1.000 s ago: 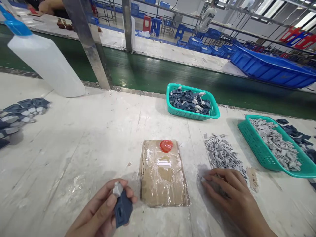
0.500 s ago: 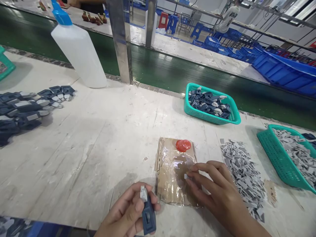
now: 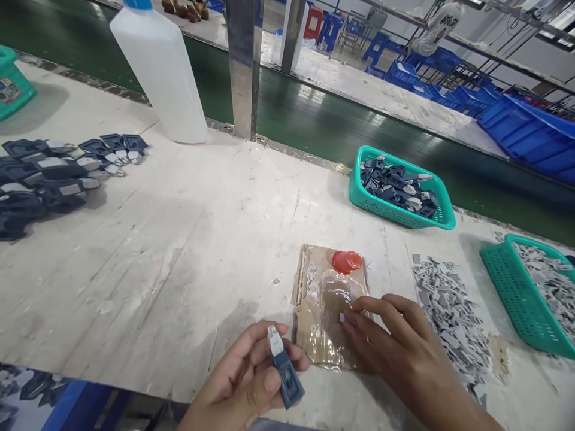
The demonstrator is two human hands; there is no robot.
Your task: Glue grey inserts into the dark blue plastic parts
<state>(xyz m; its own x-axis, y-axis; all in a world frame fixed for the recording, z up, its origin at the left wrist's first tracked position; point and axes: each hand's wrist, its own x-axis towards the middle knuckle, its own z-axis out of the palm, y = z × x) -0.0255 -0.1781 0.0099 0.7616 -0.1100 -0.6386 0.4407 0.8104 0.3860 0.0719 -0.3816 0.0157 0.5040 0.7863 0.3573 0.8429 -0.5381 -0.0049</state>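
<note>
Table (image 3: 202, 257): whitish, scuffed and scratched, running along a green belt (image 3: 314, 114), with a metal post (image 3: 244, 78) standing at its far edge
Far edge: a white bottle (image 3: 164, 78) left of the post; a green basket (image 3: 448, 221) of dark-blue and pale parts to the right
Table's left: a cluster of dark-blue parts with pale ends (image 3: 63, 170), laid close together
Table's right: a heap of small grey pieces (image 3: 451, 323), just beside a second green basket (image 3: 505, 299) filled with similar pieces
Room: beyond the belt, blue crates (image 3: 402, 72), stools (image 3: 330, 31) and a person in a pale top (image 3: 440, 30)
Cardboard pad (image 3: 309, 341): flat on the table between the hands, its top glossy, a red cap (image 3: 347, 261) near its far edge
Dark-blue part (image 3: 291, 386): in the left hand (image 3: 249, 383), thumb pressed along its side, its pale tip (image 3: 275, 341) pointing away from the person
Small pale piece (image 3: 342, 318): at the right fingertips, over the pad; cannot tell whether it touches the surface
Left hand: palm turned up, fingers curled behind the part and closed on it
Right hand (image 3: 406, 344): back upward, reaching in from the right, fingers narrowed to a pinch around the piece
</note>
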